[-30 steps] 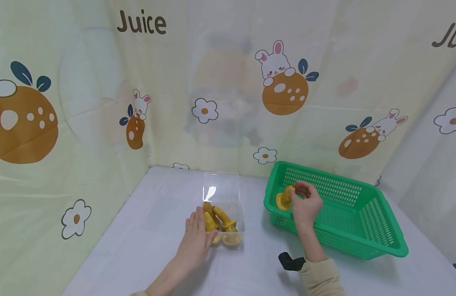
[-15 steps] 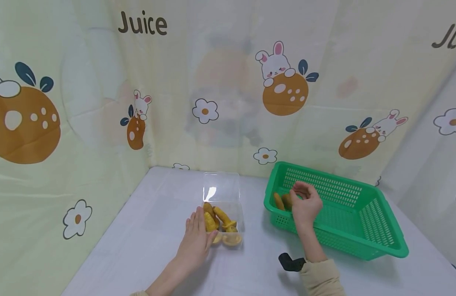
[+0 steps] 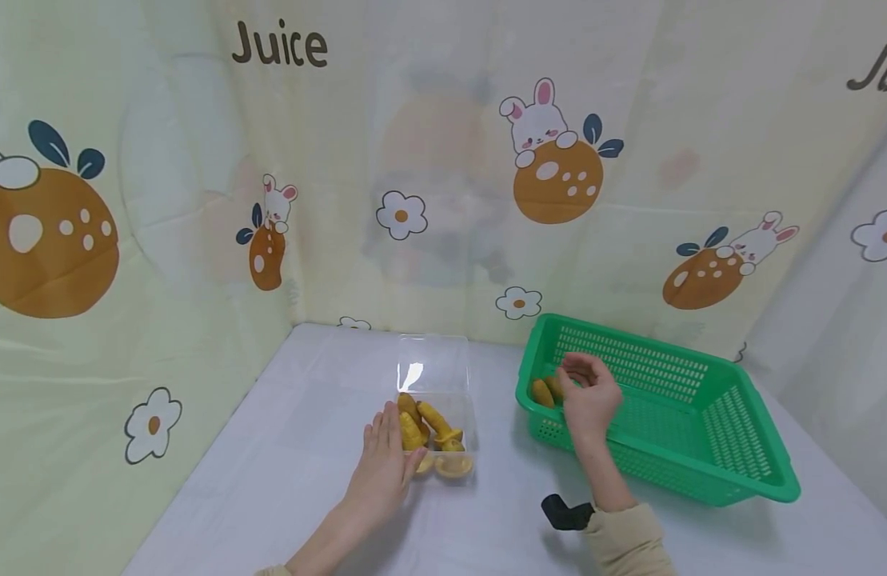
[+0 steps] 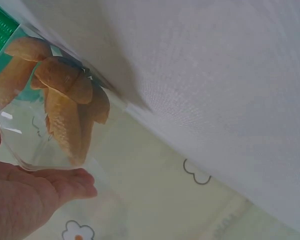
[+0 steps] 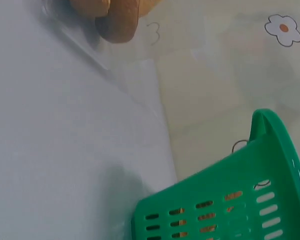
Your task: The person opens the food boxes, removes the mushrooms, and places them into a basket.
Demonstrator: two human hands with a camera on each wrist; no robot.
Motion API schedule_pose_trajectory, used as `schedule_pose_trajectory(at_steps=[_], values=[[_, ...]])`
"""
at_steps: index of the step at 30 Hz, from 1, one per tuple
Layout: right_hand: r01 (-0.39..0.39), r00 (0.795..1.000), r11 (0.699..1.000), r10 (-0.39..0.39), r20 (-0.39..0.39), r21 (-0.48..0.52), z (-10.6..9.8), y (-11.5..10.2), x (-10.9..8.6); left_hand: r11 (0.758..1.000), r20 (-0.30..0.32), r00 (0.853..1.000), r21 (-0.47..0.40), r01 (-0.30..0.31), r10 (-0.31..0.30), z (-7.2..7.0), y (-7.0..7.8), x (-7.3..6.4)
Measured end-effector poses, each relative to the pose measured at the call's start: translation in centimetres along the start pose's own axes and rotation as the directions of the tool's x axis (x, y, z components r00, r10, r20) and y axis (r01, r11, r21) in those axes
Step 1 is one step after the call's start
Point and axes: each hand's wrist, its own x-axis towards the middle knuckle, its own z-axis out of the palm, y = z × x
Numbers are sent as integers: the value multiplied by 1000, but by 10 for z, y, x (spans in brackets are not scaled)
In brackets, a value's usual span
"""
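My left hand (image 3: 380,464) lies straight-fingered along the left side of a clear plastic box (image 3: 472,420), its thumb by the near edge. Inside the box are several yellow-brown mushrooms (image 3: 434,420); the left wrist view shows mushroom caps (image 4: 65,77) and stems through the clear wall. Over the left end of a green basket (image 3: 652,360) hovers my right hand (image 3: 590,400), fingers loosely curved, with nothing visible between them. Just left of its fingertips, mushrooms (image 3: 542,393) lie in the basket, partly hidden by the hand. The right hand itself is out of the right wrist view.
The box's clear lid (image 3: 432,360) stands raised at the back. A black device (image 3: 564,512) is strapped at the right wrist. White cloth (image 3: 292,448) covers the table, and a printed curtain (image 3: 443,160) hangs behind it. Mushrooms show through the basket's slots in the right wrist view.
My right hand has let go of a mushroom, which dropped into the basket's left end, and has since shifted slightly left. The left hand stays by the box.
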Motion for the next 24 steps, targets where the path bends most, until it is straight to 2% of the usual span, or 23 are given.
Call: schedule_pose_trajectory(at_steps=[7,15,19,24], values=[[-34,995,998,29,96,46,16,-7,-13,1000,1,1000,2,0,0,2,-1,1],[-35,976,998,24,215,44,40,-15,-33,1000,1,1000,-2,-5,5,2,-2,1],[-23,957,999,15,288,25,52,-16,-44,1000,0,1000,7,-11,11,2,-2,1],[-2,924,1000,-4,383,15,65,-13,-57,1000,3,1000,14,-11,11,0,-2,0]])
